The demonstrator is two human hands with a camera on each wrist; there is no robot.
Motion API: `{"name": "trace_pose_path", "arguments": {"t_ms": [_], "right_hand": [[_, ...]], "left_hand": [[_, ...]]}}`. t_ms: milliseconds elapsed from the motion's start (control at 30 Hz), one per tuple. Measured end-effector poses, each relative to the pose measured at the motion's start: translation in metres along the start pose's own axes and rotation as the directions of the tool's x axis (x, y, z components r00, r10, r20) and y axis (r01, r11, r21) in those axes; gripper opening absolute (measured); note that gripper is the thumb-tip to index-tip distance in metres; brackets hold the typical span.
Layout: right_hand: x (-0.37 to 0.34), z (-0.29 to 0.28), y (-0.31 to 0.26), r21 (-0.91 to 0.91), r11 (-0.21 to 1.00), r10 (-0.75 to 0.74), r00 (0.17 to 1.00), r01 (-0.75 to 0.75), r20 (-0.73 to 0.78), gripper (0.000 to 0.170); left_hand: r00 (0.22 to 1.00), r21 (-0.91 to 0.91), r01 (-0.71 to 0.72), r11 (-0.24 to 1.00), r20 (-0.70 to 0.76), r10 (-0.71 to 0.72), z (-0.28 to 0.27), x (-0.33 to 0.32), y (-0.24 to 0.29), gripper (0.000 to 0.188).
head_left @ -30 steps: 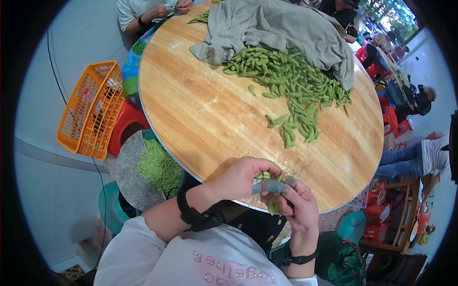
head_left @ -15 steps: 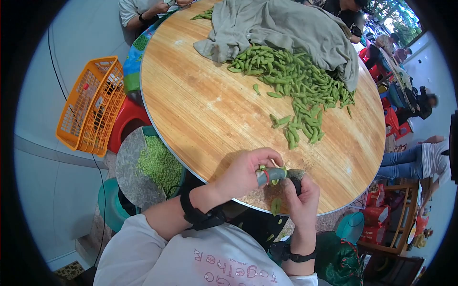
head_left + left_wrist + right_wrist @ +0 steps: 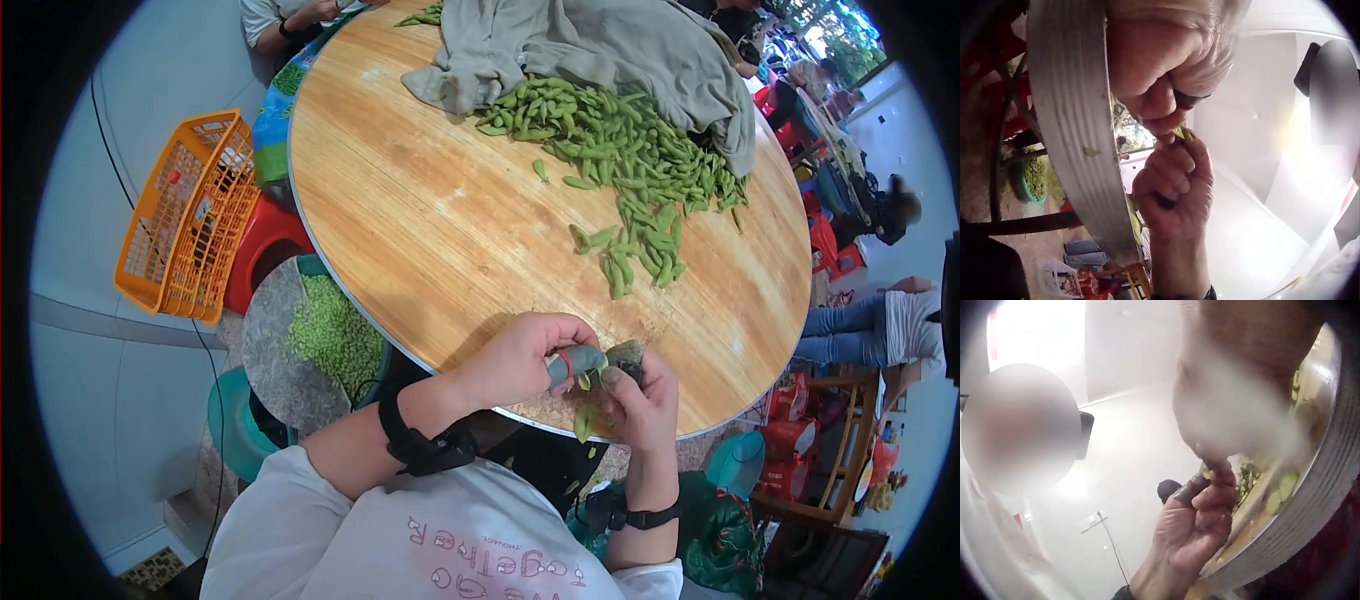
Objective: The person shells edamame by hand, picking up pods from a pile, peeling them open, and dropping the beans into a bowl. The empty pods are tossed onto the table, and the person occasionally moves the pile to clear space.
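At the table's near edge, the left hand (image 3: 520,360) wears a grey thumb cover (image 3: 575,365) with a red band and pinches a green bean pod (image 3: 585,382). Close against it, the right hand (image 3: 648,405) has a dark grey covering on its thumb side and pinches the same pod. An opened pod (image 3: 583,422) hangs below the right fingers. In the left wrist view, the left hand (image 3: 1172,56) and right hand (image 3: 1175,187) meet fingertip to fingertip at a bit of green pod (image 3: 1184,134). The right wrist view has the left hand (image 3: 1194,522) below the blurred right hand (image 3: 1241,387).
A pile of green pods (image 3: 640,150) lies on the round wooden table (image 3: 400,200), partly under a grey cloth (image 3: 600,50). Left of the table are shelled beans (image 3: 335,340) in a container, an orange basket (image 3: 185,220) and a red stool (image 3: 265,240). Other people are around.
Both hands have shifted slightly right, still close together. The left fingers have curled in nearer the thumb cover, and the hanging pod has moved slightly with the right hand.
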State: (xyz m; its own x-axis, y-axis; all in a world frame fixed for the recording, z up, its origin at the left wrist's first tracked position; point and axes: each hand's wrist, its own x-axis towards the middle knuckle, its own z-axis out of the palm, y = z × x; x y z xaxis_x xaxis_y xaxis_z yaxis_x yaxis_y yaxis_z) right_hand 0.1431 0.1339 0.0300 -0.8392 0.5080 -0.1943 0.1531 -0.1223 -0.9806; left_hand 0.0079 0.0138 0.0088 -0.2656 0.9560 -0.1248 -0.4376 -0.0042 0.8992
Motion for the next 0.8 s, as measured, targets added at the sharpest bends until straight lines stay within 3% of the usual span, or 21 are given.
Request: {"name": "trace_pose_path", "arguments": {"t_ms": [67, 100, 133, 200, 233, 300, 333, 400, 467, 533, 567, 633, 667, 700, 800], "right_hand": [[0.006, -0.015, 0.001, 0.076, 0.995, 0.049, 0.971, -0.068, 0.234, 0.010], [0.011, -0.021, -0.009, -0.089, 0.996, -0.007, 0.973, 0.028, 0.233, 0.016], [0.023, -0.019, -0.014, -0.091, 0.996, -0.006, 0.973, 0.028, 0.231, 0.016], [0.049, -0.016, -0.025, -0.519, 0.854, -0.115, 0.982, 0.021, -0.149, 0.022], [0.061, -0.016, -0.023, -0.520, 0.854, -0.118, 0.981, 0.021, -0.154, 0.022], [0.080, -0.019, -0.013, -0.864, 0.480, -0.385, 0.921, 0.150, -0.055, 0.023], [0.080, -0.020, -0.014, -0.865, 0.478, -0.390, 0.919, 0.152, -0.054, 0.023], [0.075, -0.018, -0.014, -0.888, 0.436, -0.257, 0.966, 0.144, 0.031, 0.022], [0.062, -0.012, -0.012, -0.871, 0.458, -0.329, 0.944, 0.177, 0.018, 0.021], [0.045, -0.006, -0.015, -0.752, 0.638, -0.397, 0.907, 0.164, -0.139, 0.019], [0.036, -0.003, -0.017, -0.720, 0.684, -0.364, 0.911, 0.121, -0.192, 0.016], [0.018, 0.007, -0.013, -0.640, 0.754, -0.341, 0.921, 0.147, -0.190, 0.015], [0.010, 0.011, -0.011, -0.556, 0.814, -0.319, 0.930, 0.169, -0.183, 0.015], [0.004, 0.015, -0.008, -0.580, 0.774, -0.386, 0.915, 0.252, -0.118, 0.015], [-0.006, 0.024, -0.006, -0.451, 0.870, -0.277, 0.955, 0.201, -0.107, 0.015]], "left_hand": [[0.999, -0.009, 0.006, 1.000, -0.045, -0.006, -0.002, -0.001, 0.003, 0.010], [0.996, -0.017, 0.014, 1.000, -0.092, -0.015, -0.003, -0.001, 0.004, 0.010], [0.996, -0.018, 0.013, 1.000, -0.090, -0.015, -0.005, 0.000, 0.003, 0.010], [0.996, -0.062, -0.032, 0.998, -0.089, 0.026, -0.008, 0.002, -0.002, 0.009], [0.996, -0.060, -0.033, 0.998, -0.083, 0.028, -0.007, 0.004, -0.004, 0.009], [0.998, 0.101, -0.059, 0.993, 0.022, 0.057, -0.005, 0.006, -0.006, 0.013], [0.998, 0.102, -0.064, 0.993, 0.024, 0.062, -0.006, 0.006, -0.005, 0.013], [0.991, 0.290, -0.111, 0.951, 0.106, 0.083, -0.007, 0.003, -0.008, 0.015], [0.991, 0.298, -0.136, 0.945, 0.035, 0.131, -0.003, 0.004, -0.009, 0.016], [0.983, 0.309, -0.158, 0.938, -0.039, 0.178, -0.001, 0.002, -0.004, 0.019], [0.980, 0.289, -0.138, 0.947, -0.096, 0.172, -0.001, 0.001, 0.003, 0.021], [0.976, 0.275, -0.118, 0.954, -0.146, 0.163, 0.000, 0.003, 0.003, 0.024], [0.967, 0.210, -0.180, 0.961, -0.140, 0.211, -0.001, 0.006, -0.004, 0.023], [0.956, 0.142, -0.239, 0.961, -0.137, 0.258, 0.000, 0.008, -0.007, 0.023], [0.971, 0.146, -0.176, 0.973, -0.137, 0.196, -0.001, 0.004, -0.007, 0.018]]}}
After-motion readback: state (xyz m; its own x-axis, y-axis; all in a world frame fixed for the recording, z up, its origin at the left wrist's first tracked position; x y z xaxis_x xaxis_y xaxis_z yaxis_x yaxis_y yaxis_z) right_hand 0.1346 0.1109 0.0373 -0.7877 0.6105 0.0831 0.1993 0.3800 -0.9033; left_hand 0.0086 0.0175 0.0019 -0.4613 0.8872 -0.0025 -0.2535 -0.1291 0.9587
